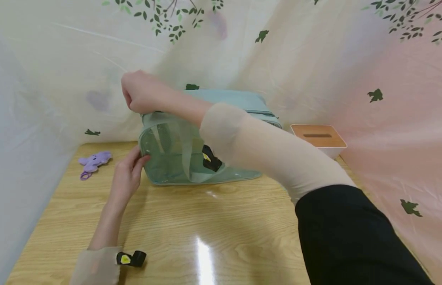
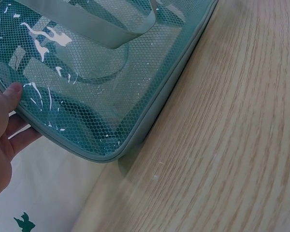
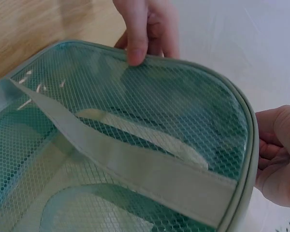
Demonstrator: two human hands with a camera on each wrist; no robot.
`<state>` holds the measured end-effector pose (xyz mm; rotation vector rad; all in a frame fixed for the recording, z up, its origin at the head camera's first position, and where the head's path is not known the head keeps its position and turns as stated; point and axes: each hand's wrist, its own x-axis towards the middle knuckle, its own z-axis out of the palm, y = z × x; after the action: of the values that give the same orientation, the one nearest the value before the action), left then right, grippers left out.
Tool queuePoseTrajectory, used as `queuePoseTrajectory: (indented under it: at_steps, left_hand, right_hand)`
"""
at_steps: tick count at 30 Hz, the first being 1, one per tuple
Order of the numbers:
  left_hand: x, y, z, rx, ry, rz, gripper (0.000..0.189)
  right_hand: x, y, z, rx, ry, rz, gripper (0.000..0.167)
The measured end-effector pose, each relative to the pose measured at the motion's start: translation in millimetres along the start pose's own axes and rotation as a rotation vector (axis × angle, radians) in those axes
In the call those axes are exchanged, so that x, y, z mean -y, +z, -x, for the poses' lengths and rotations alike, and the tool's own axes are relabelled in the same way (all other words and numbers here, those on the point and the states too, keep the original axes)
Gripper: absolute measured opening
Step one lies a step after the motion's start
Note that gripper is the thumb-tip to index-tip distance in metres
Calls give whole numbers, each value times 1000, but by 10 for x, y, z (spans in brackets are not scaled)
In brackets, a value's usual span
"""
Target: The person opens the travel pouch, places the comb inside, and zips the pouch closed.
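Observation:
A mint-green bag point(image 1: 167, 148) with a see-through mesh front and pale straps stands on the table. Low on its left side, my left hand point(image 1: 126, 174) grips the edge, thumb on the front and fingers behind, as the left wrist view also shows. At the upper left corner is my right hand point(image 1: 144, 91), its fingers curled. Seen from the right wrist, that hand point(image 3: 282, 157) has its fingertips right at the bag's piped rim, partly hidden behind it. A zip runs along the bag's top right.
A purple plush toy point(image 1: 95, 161) with a ring lies left of the bag. To the right stands a white box point(image 1: 318, 136) with a slotted wooden lid. A patterned cloth point(image 1: 295, 59) hangs behind the wooden table point(image 1: 206, 221).

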<state>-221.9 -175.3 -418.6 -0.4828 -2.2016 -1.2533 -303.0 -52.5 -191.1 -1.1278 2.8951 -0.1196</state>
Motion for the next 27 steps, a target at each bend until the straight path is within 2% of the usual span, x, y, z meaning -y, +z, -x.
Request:
queuePoseTrajectory:
  at_steps: [10, 15, 21, 27]
  left_hand:
    - [23, -23, 10, 13, 18, -25, 23]
    - [14, -25, 1, 16, 8, -23, 24]
    - [9, -27, -15, 21, -6, -7, 25]
    - [21, -28, -14, 5, -21, 7, 28]
  right_hand:
    - [127, 162, -20, 15, -43, 72, 33]
    - [105, 183, 12, -10, -77, 74, 34]
    - [-8, 131, 69, -45, -93, -50, 26]
    - [-199, 15, 223, -86, -90, -210, 27]
